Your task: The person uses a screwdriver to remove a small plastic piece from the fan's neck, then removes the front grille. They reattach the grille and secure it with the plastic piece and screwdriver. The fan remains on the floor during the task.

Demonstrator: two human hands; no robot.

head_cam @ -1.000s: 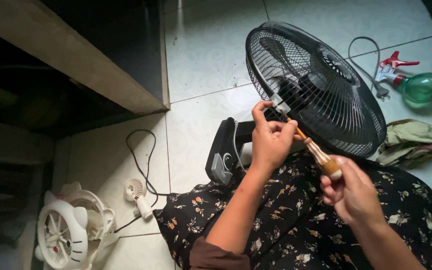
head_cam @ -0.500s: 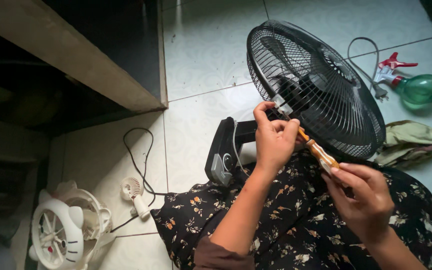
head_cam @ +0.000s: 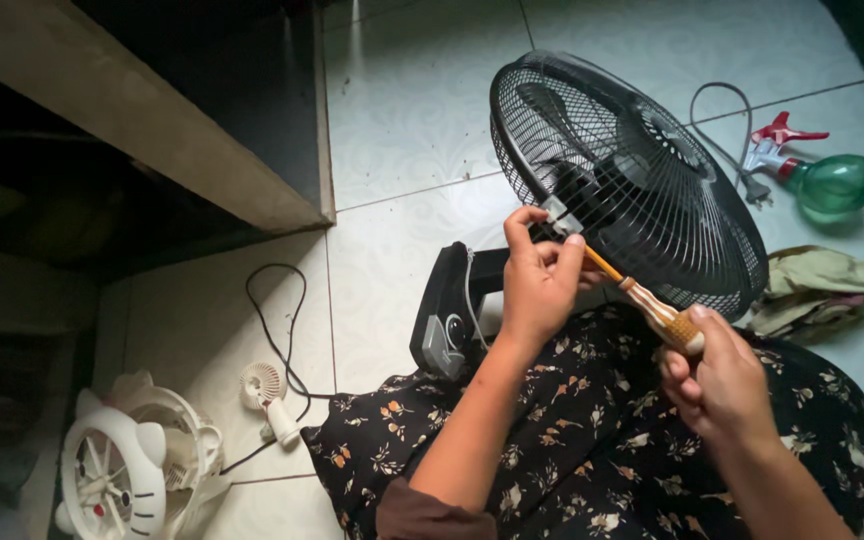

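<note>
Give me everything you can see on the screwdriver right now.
The screwdriver has a ribbed, translucent amber handle and a thin orange-looking shaft. It lies slanted, its tip up-left at the small metal clip on the black fan guard; the tip itself is hidden. The right hand grips the handle's butt end, and the left hand pinches the shaft near the clip. It hangs above the floral-clothed lap.

one head-worn view looks steeply down, close over lap and floor.
</note>
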